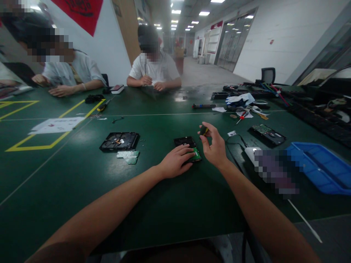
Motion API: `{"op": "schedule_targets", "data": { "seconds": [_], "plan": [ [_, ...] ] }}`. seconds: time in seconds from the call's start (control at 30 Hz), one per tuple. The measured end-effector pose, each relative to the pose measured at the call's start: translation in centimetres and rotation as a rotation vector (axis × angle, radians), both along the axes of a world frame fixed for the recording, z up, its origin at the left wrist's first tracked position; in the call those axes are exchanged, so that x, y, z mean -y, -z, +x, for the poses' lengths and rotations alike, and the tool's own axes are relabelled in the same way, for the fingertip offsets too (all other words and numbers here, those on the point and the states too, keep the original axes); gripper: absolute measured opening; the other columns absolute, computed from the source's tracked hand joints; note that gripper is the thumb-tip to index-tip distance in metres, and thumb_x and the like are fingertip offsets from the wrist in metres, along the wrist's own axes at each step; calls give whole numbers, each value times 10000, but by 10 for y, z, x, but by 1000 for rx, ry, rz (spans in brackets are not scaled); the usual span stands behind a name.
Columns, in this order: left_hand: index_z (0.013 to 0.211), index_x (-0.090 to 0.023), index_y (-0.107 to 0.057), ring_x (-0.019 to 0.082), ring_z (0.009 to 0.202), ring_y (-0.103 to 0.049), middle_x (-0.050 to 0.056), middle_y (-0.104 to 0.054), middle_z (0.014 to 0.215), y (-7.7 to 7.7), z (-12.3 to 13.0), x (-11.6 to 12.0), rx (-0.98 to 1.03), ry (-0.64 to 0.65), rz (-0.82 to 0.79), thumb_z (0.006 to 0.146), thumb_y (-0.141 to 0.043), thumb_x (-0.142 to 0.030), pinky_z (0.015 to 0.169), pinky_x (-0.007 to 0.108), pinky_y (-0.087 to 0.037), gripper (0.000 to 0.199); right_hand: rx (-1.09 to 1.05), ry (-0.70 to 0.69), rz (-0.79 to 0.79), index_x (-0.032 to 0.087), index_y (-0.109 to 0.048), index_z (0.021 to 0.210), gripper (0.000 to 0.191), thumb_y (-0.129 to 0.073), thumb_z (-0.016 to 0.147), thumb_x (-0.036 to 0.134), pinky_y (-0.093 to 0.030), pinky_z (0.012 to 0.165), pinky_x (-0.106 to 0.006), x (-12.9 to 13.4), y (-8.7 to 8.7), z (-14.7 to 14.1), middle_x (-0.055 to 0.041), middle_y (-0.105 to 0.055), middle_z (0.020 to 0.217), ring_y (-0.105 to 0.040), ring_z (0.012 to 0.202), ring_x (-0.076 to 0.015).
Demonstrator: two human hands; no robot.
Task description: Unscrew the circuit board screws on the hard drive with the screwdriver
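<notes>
In the head view, my left hand [178, 160] lies with its fingers stretched over a black hard drive [184, 141] whose green circuit board [196, 155] shows beside the fingertips. Just to the right, my right hand [212, 144] is raised, fingers closed round the dark and yellow handle of a screwdriver [203, 130]. The screwdriver's tip cannot be made out. Left of my hands sits another black drive [119, 141], with a loose circuit board [128, 157] in front of it and several tiny screws at its side.
A third drive [267, 135], a blue tray [323, 168] and a white device with a cable [251, 153] are at the right. Tools and gloves [240, 99] lie farther back. Two people sit across the green table [153, 204]; a sheet of paper [56, 125] is at the left.
</notes>
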State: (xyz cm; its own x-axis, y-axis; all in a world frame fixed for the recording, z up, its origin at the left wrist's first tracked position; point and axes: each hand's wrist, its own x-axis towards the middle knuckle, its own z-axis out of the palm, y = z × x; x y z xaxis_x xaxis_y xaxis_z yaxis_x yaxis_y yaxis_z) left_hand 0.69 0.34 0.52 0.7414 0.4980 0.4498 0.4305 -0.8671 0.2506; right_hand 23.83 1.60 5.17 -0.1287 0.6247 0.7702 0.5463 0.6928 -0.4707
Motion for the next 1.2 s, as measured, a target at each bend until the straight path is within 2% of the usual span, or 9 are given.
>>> {"op": "schedule_targets", "data": {
  "seconds": [0.1,0.3,0.57,0.9,1.2],
  "plan": [
    [1461,-215,-606,337,1537,-494,133,-640,1494,-1,0,0,-4,-2,-4,1049,-618,-360,1278,597,-431,437,21,-9,9,364,-478,1566,537,-579,1052,247,-636,987,-533,1,-2,0,-92,-674,1408,-717,1145,-277],
    [1455,-201,-608,340,1530,-502,137,-645,1486,-2,0,1,-1,-2,-4,1042,-632,-353,1280,589,-430,441,22,74,75,355,-549,1499,487,-639,1031,253,-649,921,-518,1,-4,0,-88,-689,1314,-702,1112,-284],
    [1444,-192,-617,341,1536,-493,138,-644,1491,-1,2,2,-1,-12,-3,1035,-637,-331,1289,576,-421,433,-63,-18,10,357,-491,1536,522,-596,1043,219,-649,1008,-528,-1,2,-1,-98,-680,1414,-766,1106,-265],
    [1456,-209,-609,336,1539,-491,135,-646,1485,0,1,0,9,-1,-2,1039,-633,-340,1287,582,-425,438,-43,-52,-36,349,-421,1610,573,-541,1067,211,-615,1092,-537,2,-1,-1,-107,-638,1518,-773,1150,-265],
    [1453,-191,-611,341,1531,-499,141,-643,1489,-2,1,1,8,0,3,1047,-619,-347,1283,581,-428,435,14,-9,18,355,-465,1595,583,-605,1042,234,-640,1037,-536,2,-2,0,-104,-658,1462,-742,1178,-285]
  ]
}}
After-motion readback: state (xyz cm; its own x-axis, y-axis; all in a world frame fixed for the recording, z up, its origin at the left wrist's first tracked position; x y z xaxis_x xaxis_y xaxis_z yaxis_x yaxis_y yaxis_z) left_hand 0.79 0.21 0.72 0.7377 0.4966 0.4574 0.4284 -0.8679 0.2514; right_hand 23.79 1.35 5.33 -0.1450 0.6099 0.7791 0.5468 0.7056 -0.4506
